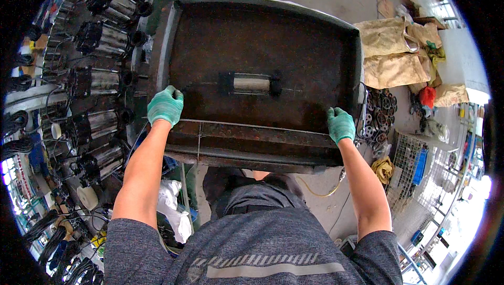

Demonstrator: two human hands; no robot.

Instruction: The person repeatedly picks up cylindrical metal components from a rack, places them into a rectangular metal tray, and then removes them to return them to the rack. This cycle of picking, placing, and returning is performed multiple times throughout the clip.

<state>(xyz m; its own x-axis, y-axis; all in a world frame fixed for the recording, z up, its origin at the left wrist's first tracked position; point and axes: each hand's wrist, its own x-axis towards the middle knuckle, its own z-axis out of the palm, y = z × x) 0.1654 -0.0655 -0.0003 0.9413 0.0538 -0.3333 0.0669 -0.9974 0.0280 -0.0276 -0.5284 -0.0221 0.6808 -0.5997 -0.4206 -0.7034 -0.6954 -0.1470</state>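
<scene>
A large dark metal tank with a rusty brown interior stands in front of me. My left hand, in a green glove, is closed on its left rim near the front corner. Across from it, my right hand, gloved alike, closes around the right rim. Deep in the tank, near its middle, lies a silver cylinder with black ends; thin rod-like lines run out from both ends. A narrow straight strip crosses the tank between my hands. What lies under my palms is hidden.
On the left stands a row of similar silver-and-black cylinders with dark cables. Brown sacks lie at the right, above a heap of round dark metal parts and a wire basket. A yellowish hose runs below the tank.
</scene>
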